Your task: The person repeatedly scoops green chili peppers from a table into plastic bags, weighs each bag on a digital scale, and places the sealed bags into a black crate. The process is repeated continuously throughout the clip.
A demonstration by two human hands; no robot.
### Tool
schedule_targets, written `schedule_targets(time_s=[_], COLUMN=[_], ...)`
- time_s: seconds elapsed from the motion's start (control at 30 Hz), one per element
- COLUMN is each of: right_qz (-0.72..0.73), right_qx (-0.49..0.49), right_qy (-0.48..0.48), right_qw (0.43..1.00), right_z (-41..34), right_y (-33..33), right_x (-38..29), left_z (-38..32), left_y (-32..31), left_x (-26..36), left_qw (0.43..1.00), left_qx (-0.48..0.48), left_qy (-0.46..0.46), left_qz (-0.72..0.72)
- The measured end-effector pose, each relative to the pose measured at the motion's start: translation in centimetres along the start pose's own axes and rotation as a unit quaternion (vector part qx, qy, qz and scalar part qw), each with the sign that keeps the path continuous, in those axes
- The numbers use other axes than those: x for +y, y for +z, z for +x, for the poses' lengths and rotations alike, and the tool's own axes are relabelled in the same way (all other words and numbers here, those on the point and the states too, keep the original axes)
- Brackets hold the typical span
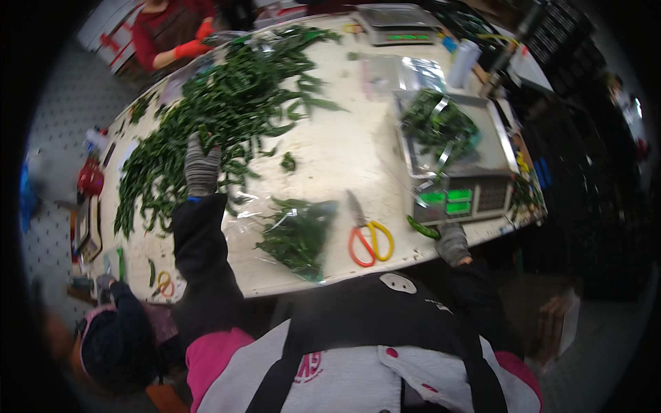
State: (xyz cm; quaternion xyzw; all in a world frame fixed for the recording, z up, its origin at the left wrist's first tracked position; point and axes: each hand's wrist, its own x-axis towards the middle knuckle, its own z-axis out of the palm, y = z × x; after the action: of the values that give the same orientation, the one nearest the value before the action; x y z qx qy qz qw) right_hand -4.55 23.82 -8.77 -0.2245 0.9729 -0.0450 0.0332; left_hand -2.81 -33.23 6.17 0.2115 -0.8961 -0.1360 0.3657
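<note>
My left hand [202,168], in a grey knitted glove, reaches into a large heap of green chili peppers [232,93]; a pepper shows at its fingertips, but whether it is gripped I cannot tell. My right hand [453,244], gloved alike, is at the table's near edge with a single green pepper [423,227] at its fingers. Above it stands a digital scale [493,193] with a clear bag of peppers [439,124] on its tray. Between my hands lie another clear bag of peppers [299,235] and scissors [371,243] with one red and one yellow handle.
Across the white table [330,155], a person in orange gloves [192,49] stands by the heap. Another person [116,330] is at the lower left, near small scissors [165,284]. A second scale [397,26] stands at the far edge, and flat plastic bags [403,74] lie behind the near scale.
</note>
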Motion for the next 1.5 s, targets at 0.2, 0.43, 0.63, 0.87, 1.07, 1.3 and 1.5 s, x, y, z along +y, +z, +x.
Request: schedule_targets(time_s=[0.2, 0.43, 0.63, 0.87, 1.07, 1.3, 1.5], right_qz=[-0.185, -0.167, 0.167, 0.237, 0.248, 0.362, 0.405], right_qx=[-0.097, -0.075, 0.357, 0.170, 0.474, 0.350, 0.271], right_qy=[-0.033, 0.167, -0.048, 0.107, -0.046, -0.021, 0.034], right_qw=[0.977, 0.969, 0.918, 0.950, 0.844, 0.863, 0.872], right_z=[0.8, -0.5, 4.0, 11.0, 9.8, 7.0, 4.6], right_y=[-1.6, -6.8, -12.2, -14.5, -13.4, -11.3, -10.0], right_x=[2.2, 3.7, -3.0, -2.7, -2.8, -1.6, -0.5], left_z=[-2.7, -8.7, -7.4, -6.0, -4.8, -1.7, -2.4], left_y=[-1.6, 5.6, 9.7, 10.2, 15.0, 19.2, 19.1], left_x=[15.3, 27.2, 33.5, 35.4, 38.0, 41.6, 42.0], left_qw=[0.769, 0.727, 0.601, 0.711, 0.775, 0.663, 0.799], left_qx=[-0.493, -0.489, -0.659, -0.614, -0.580, -0.603, -0.505], left_qy=[-0.073, 0.410, -0.221, -0.093, 0.070, 0.440, 0.227], left_qz=[-0.400, -0.251, -0.394, -0.330, -0.242, 0.053, -0.236])
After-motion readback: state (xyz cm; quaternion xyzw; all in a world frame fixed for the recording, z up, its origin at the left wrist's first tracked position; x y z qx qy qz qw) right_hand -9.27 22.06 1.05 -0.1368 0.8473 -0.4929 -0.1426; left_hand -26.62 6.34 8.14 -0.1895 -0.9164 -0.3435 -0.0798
